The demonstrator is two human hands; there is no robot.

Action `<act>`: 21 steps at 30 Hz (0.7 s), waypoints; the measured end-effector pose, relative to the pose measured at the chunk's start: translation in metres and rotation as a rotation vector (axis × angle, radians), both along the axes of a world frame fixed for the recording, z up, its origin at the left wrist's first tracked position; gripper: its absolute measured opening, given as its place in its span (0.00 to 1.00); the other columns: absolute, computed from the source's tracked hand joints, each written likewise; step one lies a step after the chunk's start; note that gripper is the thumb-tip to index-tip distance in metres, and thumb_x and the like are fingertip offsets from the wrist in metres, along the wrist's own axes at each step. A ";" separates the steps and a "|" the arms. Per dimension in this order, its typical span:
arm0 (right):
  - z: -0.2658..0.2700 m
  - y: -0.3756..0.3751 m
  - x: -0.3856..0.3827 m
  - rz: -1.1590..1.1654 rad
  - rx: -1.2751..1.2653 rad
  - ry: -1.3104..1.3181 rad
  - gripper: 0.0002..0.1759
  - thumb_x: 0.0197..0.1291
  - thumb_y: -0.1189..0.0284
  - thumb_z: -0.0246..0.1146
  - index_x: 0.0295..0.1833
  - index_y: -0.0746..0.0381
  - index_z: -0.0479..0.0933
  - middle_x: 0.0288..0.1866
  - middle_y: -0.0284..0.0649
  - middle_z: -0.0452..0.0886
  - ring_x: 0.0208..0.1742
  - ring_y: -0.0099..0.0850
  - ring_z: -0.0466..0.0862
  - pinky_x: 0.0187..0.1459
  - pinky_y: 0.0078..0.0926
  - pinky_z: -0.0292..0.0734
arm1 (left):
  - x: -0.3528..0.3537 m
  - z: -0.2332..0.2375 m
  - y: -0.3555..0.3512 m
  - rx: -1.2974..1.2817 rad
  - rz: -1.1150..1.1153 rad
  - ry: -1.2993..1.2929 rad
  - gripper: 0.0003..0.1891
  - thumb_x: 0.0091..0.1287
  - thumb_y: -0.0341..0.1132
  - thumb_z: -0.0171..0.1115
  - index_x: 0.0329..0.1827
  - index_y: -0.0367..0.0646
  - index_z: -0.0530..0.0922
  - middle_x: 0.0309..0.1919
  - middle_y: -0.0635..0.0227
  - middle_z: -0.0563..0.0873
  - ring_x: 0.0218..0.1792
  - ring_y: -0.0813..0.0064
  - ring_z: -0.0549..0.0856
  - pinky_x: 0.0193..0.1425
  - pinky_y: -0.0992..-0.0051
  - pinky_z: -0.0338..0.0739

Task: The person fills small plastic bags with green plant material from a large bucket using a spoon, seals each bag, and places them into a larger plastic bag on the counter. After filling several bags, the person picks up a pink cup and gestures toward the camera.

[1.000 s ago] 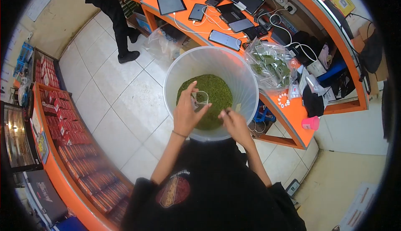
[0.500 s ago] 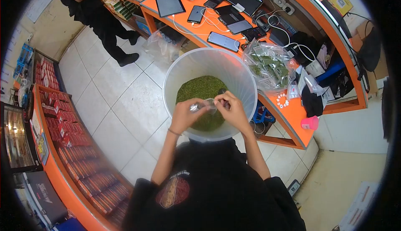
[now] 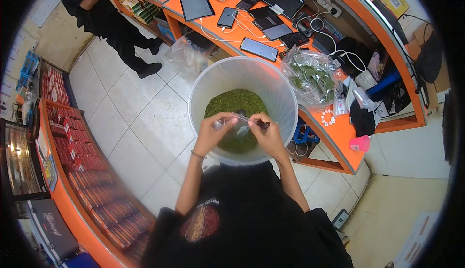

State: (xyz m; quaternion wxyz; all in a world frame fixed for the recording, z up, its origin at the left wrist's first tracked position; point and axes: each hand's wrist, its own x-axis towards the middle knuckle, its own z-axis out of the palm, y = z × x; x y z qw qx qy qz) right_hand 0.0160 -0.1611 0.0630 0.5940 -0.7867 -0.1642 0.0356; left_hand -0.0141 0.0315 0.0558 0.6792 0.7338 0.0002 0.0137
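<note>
My left hand [image 3: 213, 131] pinches one side of the mouth of a small clear plastic bag [image 3: 243, 129]. The other side of the mouth is between the fingertips of my right hand [image 3: 269, 136]. A dark-handled spoon [image 3: 263, 124] is also held in my right hand, its dark bowl showing just beyond the bag; my fingers hide part of it. Both hands are over a large translucent bucket [image 3: 195, 89], partly filled with dry, finely chopped green leaf [image 3: 237, 99]. The bucket stands close in front of my body.
An orange counter [image 3: 220, 36] carries phones, cables, a tablet [image 3: 197, 7] and a clear bag of green packets [image 3: 312, 79]. A pink cup [image 3: 359, 143] stands at its near corner. Red-pack shelves [image 3: 80, 142] line the left. Another person [image 3: 116, 30] stands at upper left.
The spoon has turned in my right hand, its bowl swinging left and its handle end now pointing right. The bag's mouth is stretched between my fingertips. The other person has shifted slightly left.
</note>
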 end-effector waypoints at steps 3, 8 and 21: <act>0.001 0.000 -0.001 0.027 0.060 0.036 0.06 0.65 0.74 0.63 0.40 0.67 0.77 0.31 0.35 0.73 0.29 0.21 0.71 0.33 0.20 0.67 | 0.001 -0.005 0.003 -0.001 0.075 -0.038 0.11 0.68 0.36 0.68 0.46 0.37 0.85 0.33 0.74 0.86 0.35 0.86 0.80 0.38 0.83 0.74; 0.004 0.003 -0.001 0.051 -0.014 -0.044 0.04 0.63 0.77 0.64 0.39 0.67 0.76 0.31 0.33 0.74 0.28 0.20 0.71 0.32 0.19 0.67 | -0.003 0.007 -0.002 -0.103 0.107 0.119 0.10 0.67 0.35 0.69 0.43 0.37 0.86 0.30 0.74 0.86 0.31 0.88 0.79 0.36 0.83 0.74; -0.006 0.014 0.001 0.079 0.068 -0.035 0.04 0.60 0.77 0.64 0.39 0.65 0.76 0.29 0.33 0.74 0.26 0.20 0.71 0.29 0.19 0.67 | -0.004 -0.001 -0.001 -0.105 0.076 0.057 0.09 0.69 0.34 0.67 0.43 0.36 0.86 0.34 0.74 0.87 0.35 0.88 0.79 0.37 0.84 0.73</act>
